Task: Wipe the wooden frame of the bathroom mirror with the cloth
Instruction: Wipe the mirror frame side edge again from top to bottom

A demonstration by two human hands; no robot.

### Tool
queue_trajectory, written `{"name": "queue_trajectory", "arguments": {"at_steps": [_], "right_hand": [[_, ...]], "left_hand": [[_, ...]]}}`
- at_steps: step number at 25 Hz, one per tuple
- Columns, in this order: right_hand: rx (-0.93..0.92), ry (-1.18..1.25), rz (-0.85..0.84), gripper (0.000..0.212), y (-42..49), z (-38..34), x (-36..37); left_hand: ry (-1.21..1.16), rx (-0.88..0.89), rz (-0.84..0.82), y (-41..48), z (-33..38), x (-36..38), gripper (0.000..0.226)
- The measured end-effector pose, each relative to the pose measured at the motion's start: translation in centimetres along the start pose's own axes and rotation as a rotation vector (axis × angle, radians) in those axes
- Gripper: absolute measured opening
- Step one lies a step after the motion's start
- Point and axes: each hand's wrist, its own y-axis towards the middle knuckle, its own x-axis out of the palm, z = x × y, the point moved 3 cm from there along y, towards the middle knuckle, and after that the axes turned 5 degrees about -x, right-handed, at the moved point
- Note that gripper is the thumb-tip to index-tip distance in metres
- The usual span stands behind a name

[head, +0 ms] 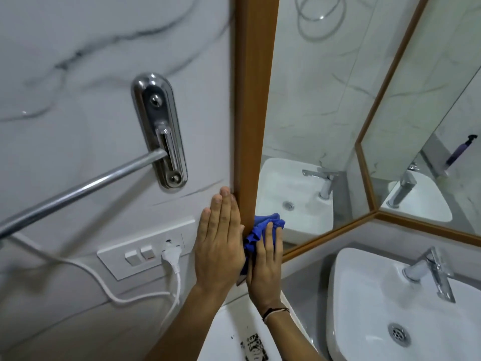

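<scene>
Blue cloth (260,230) under right hand (265,267), pressed against wooden frame (252,100).

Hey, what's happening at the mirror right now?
A person is cleaning the mirror's wooden frame. The right hand presses a bunched blue cloth against the lower part of the upright frame piece, beside the glass. The left hand lies flat and open on the marble wall, against the frame's outer edge. A white sink sits below.

Both forearms bare, no sleeves; thin thread band around right wrist (276,311), dark and pale strands
</scene>
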Motion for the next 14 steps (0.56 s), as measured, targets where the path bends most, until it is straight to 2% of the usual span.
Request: {"name": "queue_trajectory", "arguments": {"at_steps": [2, 4, 6, 9, 14], "right_hand": [[0.117, -0.038, -0.124, 0.076, -3.9, 0.9, 0.6], [0.212, -0.067, -0.328, 0.098, -7.4, 2.0, 1.0], [0.287, -0.109, -0.534, 0.107, -10.0, 2.6, 0.9], [0.328, -0.123, -0.639, 0.103, -11.4, 2.6, 0.0], [0.321, -0.160, -0.661, 0.087, -11.9, 0.9, -0.5]], "left_hand": [[0.026, 0.029, -0.049, -2.0, -0.3, 0.5, 0.065], [0.045, 0.036, -0.089, -3.7, -0.5, 0.7, 0.068], [0.041, 0.017, -0.123, -4.9, -0.5, 0.8, 0.068], [0.029, -0.029, -0.205, -6.3, -0.4, 0.7, 0.065], [0.045, -0.081, -0.429, -11.4, -0.1, 0.5, 0.063]]}}
